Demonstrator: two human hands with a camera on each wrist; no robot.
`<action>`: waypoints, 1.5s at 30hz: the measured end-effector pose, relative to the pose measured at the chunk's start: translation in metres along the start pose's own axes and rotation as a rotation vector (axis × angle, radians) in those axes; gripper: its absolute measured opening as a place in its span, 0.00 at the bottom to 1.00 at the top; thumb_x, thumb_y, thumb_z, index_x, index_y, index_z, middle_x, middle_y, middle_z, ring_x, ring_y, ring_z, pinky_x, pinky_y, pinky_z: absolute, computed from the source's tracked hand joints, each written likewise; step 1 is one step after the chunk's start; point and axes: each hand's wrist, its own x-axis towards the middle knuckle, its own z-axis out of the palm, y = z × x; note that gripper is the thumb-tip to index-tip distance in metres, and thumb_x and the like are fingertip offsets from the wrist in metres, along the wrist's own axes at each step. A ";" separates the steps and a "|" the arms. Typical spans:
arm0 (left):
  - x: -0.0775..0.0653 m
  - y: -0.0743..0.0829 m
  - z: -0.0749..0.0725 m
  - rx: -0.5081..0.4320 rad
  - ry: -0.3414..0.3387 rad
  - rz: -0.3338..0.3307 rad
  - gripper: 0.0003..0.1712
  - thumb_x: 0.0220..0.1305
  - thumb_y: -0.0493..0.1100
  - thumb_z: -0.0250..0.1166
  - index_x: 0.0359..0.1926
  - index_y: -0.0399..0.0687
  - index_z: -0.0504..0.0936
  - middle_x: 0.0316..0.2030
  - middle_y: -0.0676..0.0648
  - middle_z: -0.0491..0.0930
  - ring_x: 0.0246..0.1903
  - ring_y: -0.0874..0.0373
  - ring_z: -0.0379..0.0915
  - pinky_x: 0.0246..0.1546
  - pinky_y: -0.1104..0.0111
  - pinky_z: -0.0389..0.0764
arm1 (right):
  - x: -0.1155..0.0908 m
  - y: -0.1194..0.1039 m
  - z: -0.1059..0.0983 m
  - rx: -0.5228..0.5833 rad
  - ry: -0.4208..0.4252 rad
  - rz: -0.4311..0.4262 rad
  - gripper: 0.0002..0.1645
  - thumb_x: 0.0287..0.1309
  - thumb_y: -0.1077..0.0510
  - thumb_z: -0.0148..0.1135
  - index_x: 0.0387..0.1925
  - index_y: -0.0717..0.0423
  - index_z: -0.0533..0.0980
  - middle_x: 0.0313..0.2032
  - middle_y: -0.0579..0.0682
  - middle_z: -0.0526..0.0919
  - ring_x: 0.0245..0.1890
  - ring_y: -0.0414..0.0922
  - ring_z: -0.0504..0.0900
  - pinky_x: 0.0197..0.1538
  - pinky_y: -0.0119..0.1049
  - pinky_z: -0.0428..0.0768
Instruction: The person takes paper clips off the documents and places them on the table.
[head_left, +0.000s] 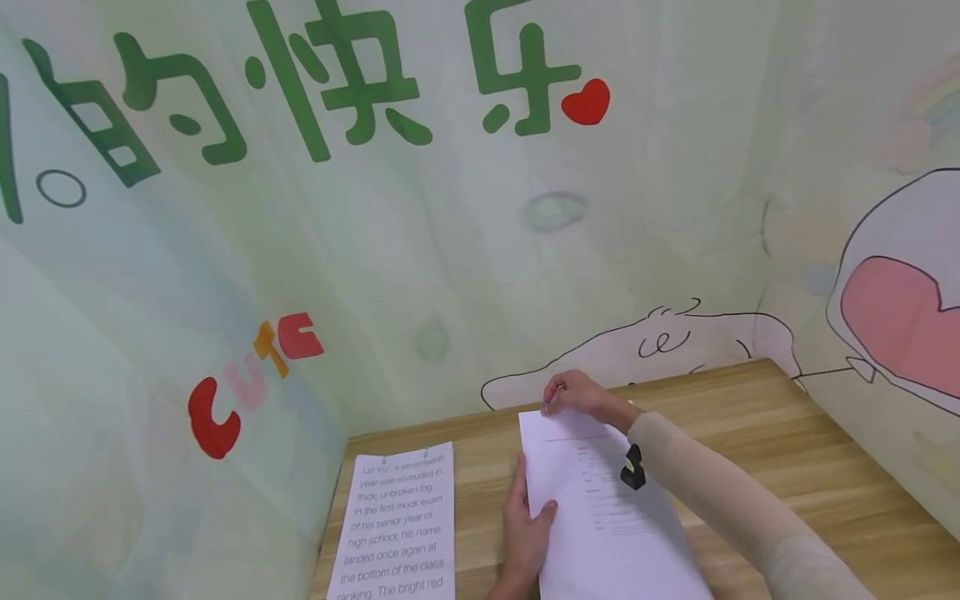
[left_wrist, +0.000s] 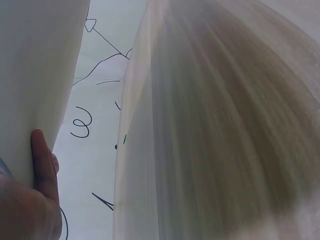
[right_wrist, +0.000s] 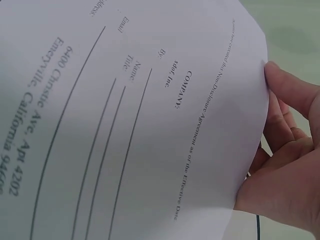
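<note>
White printed paper (head_left: 600, 500) is held raised over the wooden table, tilted. My left hand (head_left: 527, 533) grips its left edge, thumb on the printed face and fingers along the side. At the paper's top edge, my right hand (head_left: 581, 393) pinches a small blue-purple thing (head_left: 546, 406), too small to tell its kind. In the right wrist view the thumb (right_wrist: 292, 82) touches the edge of the printed paper (right_wrist: 150, 120), with curled fingers partly hidden behind it. The left wrist view shows the left hand (left_wrist: 40, 200) against the paper (left_wrist: 35, 75).
Another printed sheet (head_left: 397, 525) in large type lies at the table's left, with two small clips at its top edge. The wooden table (head_left: 480, 467) meets a pale green printed curtain (head_left: 420, 250) at the back and sides. A black device (head_left: 633, 468) sits at the right wrist.
</note>
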 end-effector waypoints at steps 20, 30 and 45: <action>0.000 0.008 -0.001 0.017 -0.012 -0.046 0.52 0.55 0.16 0.59 0.82 0.34 0.56 0.82 0.33 0.53 0.78 0.39 0.56 0.70 0.73 0.70 | -0.002 0.001 -0.014 -0.063 -0.089 -0.185 0.10 0.63 0.70 0.65 0.46 0.67 0.83 0.39 0.61 0.90 0.36 0.41 0.84 0.43 0.32 0.80; -0.006 0.009 -0.011 0.093 0.009 -0.076 0.52 0.56 0.18 0.62 0.82 0.35 0.56 0.81 0.33 0.55 0.77 0.35 0.60 0.72 0.57 0.72 | -0.005 0.014 -0.023 -0.034 -0.051 -0.149 0.11 0.68 0.70 0.56 0.47 0.71 0.79 0.38 0.63 0.91 0.36 0.48 0.89 0.41 0.38 0.87; -0.007 0.001 -0.047 0.122 0.045 -0.141 0.54 0.58 0.19 0.62 0.84 0.40 0.53 0.83 0.35 0.52 0.77 0.35 0.60 0.70 0.59 0.76 | -0.025 0.037 -0.055 -0.035 -0.017 0.016 0.17 0.81 0.62 0.40 0.50 0.68 0.75 0.44 0.60 0.90 0.43 0.52 0.85 0.48 0.49 0.81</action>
